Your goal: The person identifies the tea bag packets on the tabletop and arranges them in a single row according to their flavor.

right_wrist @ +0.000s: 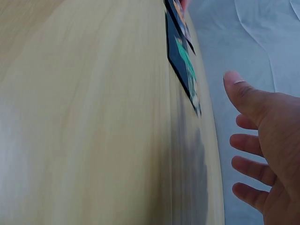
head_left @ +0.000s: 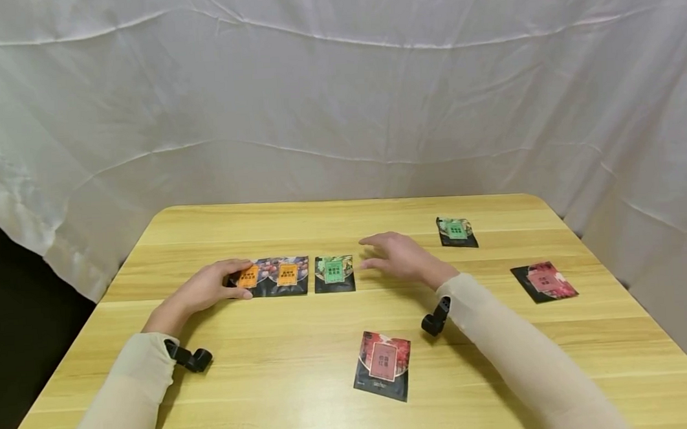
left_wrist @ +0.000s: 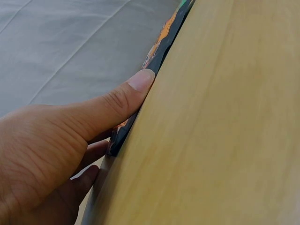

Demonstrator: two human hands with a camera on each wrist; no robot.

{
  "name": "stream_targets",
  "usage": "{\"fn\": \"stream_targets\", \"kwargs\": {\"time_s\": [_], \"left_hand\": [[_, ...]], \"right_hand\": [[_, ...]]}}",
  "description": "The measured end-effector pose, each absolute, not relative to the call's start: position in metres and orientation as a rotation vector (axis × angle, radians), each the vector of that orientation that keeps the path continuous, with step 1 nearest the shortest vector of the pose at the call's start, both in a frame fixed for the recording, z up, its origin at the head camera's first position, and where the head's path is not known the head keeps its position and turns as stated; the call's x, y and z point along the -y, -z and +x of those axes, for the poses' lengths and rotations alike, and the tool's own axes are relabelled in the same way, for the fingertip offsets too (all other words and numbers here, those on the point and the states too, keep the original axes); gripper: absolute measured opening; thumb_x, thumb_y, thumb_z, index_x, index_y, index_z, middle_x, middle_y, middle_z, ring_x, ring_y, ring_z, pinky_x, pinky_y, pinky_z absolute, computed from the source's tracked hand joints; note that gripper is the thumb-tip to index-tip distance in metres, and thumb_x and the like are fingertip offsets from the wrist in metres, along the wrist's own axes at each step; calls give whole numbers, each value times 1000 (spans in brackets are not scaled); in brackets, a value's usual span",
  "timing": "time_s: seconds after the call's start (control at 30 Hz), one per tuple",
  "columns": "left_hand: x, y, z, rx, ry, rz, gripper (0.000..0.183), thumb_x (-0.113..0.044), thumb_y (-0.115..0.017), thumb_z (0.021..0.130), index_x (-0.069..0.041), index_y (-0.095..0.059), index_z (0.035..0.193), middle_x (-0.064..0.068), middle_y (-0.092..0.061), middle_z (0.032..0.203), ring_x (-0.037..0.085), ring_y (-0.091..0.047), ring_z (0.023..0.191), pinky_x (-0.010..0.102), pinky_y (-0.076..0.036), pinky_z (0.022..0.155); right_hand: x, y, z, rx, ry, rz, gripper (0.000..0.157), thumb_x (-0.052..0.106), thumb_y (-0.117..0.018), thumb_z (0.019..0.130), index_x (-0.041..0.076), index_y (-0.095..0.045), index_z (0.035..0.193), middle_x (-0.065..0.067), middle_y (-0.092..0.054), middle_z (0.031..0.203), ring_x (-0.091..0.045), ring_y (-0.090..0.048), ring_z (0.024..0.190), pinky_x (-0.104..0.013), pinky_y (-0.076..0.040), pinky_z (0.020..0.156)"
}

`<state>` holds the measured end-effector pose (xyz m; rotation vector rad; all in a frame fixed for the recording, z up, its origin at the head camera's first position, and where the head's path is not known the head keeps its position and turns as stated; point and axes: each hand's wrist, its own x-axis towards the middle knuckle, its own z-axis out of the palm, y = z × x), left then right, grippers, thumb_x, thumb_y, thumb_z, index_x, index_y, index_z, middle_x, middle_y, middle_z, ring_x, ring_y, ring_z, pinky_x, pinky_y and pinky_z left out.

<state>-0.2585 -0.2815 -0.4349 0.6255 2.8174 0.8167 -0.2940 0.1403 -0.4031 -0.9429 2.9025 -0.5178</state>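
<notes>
My left hand (head_left: 212,287) lies at the left end of a row of sachets, its thumb along the bottom edge and fingers at the top edge of an orange-labelled sachet (head_left: 248,278). In the left wrist view the straight thumb (left_wrist: 119,98) touches that sachet's dark edge. A second orange-labelled sachet (head_left: 288,277) adjoins it on the right. After a narrow gap comes a green-labelled sachet (head_left: 334,274). My right hand (head_left: 401,258) hovers just right of it, fingers spread apart and holding nothing, as the right wrist view also shows.
Another green-labelled sachet (head_left: 456,232) lies at the back right. Toward the right edge is a red-labelled sachet (head_left: 545,281), turned at an angle. A second red-labelled sachet (head_left: 382,366) lies tilted near the front. A pale curtain (head_left: 338,111) hangs behind the wooden table (head_left: 258,374).
</notes>
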Motion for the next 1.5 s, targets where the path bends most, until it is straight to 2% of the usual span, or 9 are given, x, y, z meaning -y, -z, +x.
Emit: {"fn": "stream_targets", "kwargs": {"time_s": [0.33, 0.57, 0.77, 0.9, 1.17, 1.3, 1.5], "left_hand": [[282, 435, -259, -2799, -835, 601, 83, -48, -75, 83, -9, -44, 148, 21, -39, 150, 44, -31, 138, 62, -27, 110], [281, 436, -259, -2810, -837, 597, 83, -49, -75, 82, -9, -45, 148, 21, -41, 149, 44, -33, 137, 61, -28, 109], [280, 436, -258, -2816, -845, 590, 84, -50, -75, 81, -8, -45, 147, 22, -41, 148, 45, -34, 136, 61, -29, 109], [281, 435, -257, -2814, -835, 591, 84, -49, -75, 82, -8, -45, 148, 22, -41, 149, 44, -33, 137, 61, -29, 109], [280, 436, -256, -2819, -832, 579, 84, -50, -75, 81, -9, -45, 148, 21, -41, 149, 44, -33, 137, 61, -29, 109], [279, 436, -256, -2817, -840, 584, 84, -51, -74, 81, -8, -45, 148, 22, -41, 148, 44, -34, 137, 61, -29, 109], [279, 435, -254, -2821, -823, 604, 83, -50, -74, 82, -6, -45, 147, 23, -42, 148, 45, -34, 136, 61, -28, 109]], "right_hand": [[-183, 411, -304, -2957, 561, -879, 68, 48, -65, 92, 10, -46, 146, -16, -47, 145, -37, -42, 133, -54, -28, 112], [-216, 414, -312, -3007, 559, -808, 68, 53, -60, 93, 12, -46, 146, -17, -44, 146, -38, -38, 134, -56, -29, 111], [-243, 414, -318, -3040, 532, -734, 73, 62, -51, 94, 12, -44, 148, -18, -39, 149, -40, -33, 137, -60, -27, 110], [-258, 416, -323, -3058, 489, -721, 72, 59, -50, 96, 9, -44, 148, -21, -39, 149, -43, -32, 137, -61, -24, 111], [-286, 423, -335, -3078, 418, -601, 75, 60, -49, 96, 6, -43, 147, -25, -41, 142, -47, -37, 129, -62, -32, 105], [-298, 426, -338, -3082, 430, -542, 71, 55, -54, 96, 6, -44, 147, -26, -41, 140, -47, -39, 125, -63, -36, 101], [-311, 426, -340, -3060, 474, -552, 63, 44, -59, 97, 6, -46, 145, -28, -39, 144, -49, -38, 128, -65, -33, 103]]}}
